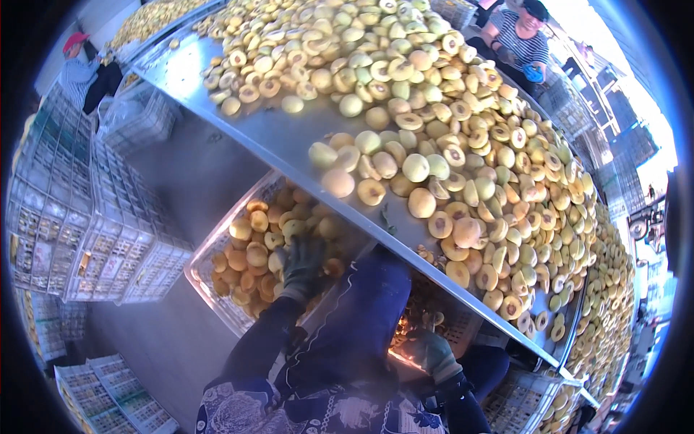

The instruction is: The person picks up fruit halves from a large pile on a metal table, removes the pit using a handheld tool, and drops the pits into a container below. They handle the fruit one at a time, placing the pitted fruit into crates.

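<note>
My left hand (pixel 302 265), in a dark work glove, reaches down into a white plastic crate (pixel 210 283) of halved peaches under the table edge and rests on the fruit; its grip is hidden. My right hand (pixel 431 352), also gloved, is low under the metal table (pixel 289 141), beside a second crate (pixel 463 329) with a few peach halves; its fingers curl, and whether they hold fruit is unclear. A large heap of halved yellow peaches (pixel 463 145) covers the table above both hands.
Stacks of white plastic crates (pixel 87 217) stand on the left and more lie at the lower left (pixel 116 398). A person in a striped shirt (pixel 517 40) sits across the table. Another person in a red cap (pixel 83 69) stands far left.
</note>
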Available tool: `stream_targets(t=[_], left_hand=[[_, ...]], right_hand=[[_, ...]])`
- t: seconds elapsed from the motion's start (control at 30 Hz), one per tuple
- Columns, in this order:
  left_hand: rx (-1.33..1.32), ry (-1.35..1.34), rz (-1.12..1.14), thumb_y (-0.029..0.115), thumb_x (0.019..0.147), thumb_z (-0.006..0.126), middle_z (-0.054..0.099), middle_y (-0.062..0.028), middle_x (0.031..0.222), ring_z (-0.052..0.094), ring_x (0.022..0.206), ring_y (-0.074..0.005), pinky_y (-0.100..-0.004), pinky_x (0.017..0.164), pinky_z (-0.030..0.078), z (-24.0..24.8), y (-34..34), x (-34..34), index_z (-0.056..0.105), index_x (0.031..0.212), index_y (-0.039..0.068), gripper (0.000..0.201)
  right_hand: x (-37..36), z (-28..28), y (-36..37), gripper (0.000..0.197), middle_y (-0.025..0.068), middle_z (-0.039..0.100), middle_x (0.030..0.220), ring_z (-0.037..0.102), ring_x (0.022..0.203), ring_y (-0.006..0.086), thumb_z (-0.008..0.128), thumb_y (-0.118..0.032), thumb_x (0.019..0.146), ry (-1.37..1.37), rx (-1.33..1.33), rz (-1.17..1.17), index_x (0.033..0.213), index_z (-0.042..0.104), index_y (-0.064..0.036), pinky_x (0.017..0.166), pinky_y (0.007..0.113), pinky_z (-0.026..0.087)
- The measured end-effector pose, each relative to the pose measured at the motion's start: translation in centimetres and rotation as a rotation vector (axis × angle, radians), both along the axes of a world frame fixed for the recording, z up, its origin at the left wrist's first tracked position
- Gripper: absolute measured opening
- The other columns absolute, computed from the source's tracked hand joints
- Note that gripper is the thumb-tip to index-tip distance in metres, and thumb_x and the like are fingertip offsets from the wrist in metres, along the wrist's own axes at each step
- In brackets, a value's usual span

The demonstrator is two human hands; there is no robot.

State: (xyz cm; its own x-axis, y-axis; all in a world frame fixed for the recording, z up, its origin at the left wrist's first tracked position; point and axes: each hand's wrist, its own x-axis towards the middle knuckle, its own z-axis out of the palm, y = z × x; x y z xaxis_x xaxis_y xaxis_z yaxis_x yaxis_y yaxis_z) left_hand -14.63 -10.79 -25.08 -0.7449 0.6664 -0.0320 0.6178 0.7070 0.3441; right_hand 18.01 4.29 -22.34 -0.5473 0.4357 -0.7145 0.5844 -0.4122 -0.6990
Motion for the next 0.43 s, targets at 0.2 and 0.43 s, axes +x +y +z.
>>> stream_targets(t=[0.2, 0.43], left_hand=[[0.171, 0.011, -0.238, 0.030, 0.066, 0.069, 0.043, -0.0234, 0.123, 0.037, 0.119, -0.0434, -0.0572, 0.104, 0.018, -2.6, 3.8, -2.7, 0.052, 0.117, 0.014, 0.057], [0.143, -0.194, -0.102, 0.031, 0.075, 0.062, 0.035, -0.0244, 0.132, 0.038, 0.119, -0.0428, -0.0526, 0.104, 0.025, -0.7, 7.2, -3.9, 0.052, 0.118, 0.016, 0.046]], right_hand=[[3.1, -6.9, 1.4, 0.007, 0.0040, 0.062, 0.080, 0.060, 0.073, 0.0218, 0.060, -0.013, 0.078, 0.215, 1.084, 0.797, 0.084, 0.064, -0.0114, 0.066, 0.031, 0.050], [-2.3, 0.3, 0.1, 0.018, 0.0036, 0.064, 0.090, 0.061, 0.086, 0.0228, 0.062, -0.018, 0.075, 0.007, 1.023, 0.978, 0.092, 0.068, -0.0141, 0.073, 0.031, 0.049]])
